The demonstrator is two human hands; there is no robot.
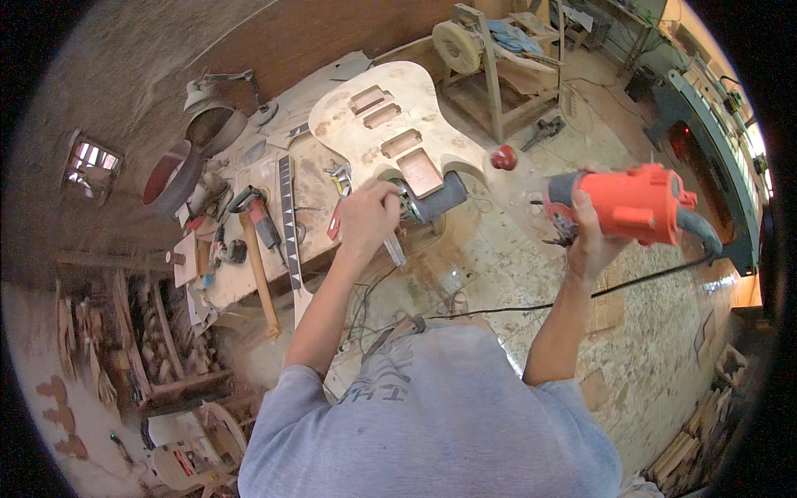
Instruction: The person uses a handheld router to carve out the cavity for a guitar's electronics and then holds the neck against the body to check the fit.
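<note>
My right hand [588, 236] grips an orange-red handheld router [631, 203], held on its side in the air to the right of the bench. A cable leaves its rear end, and a red ball knob [503, 158] shows beyond its front. A pale wooden guitar body [383, 135] with several rectangular cavities routed into its top lies over the bench edge. At its near edge, my left hand [371, 220] has its fingers curled beside the lowest cavity; what they pinch, if anything, is hidden. A dark grey cylinder [444, 197] sits just under that end of the body.
The dusty workbench [324, 241] carries a fretboard with inlays [288, 212], a hammer [260, 278], a red-and-grey power tool [263, 220] and a desk lamp [203, 93]. A black cable [498, 310] crosses the tiled floor. A wooden stand [494, 75] stands behind; a large machine [714, 166] is at right.
</note>
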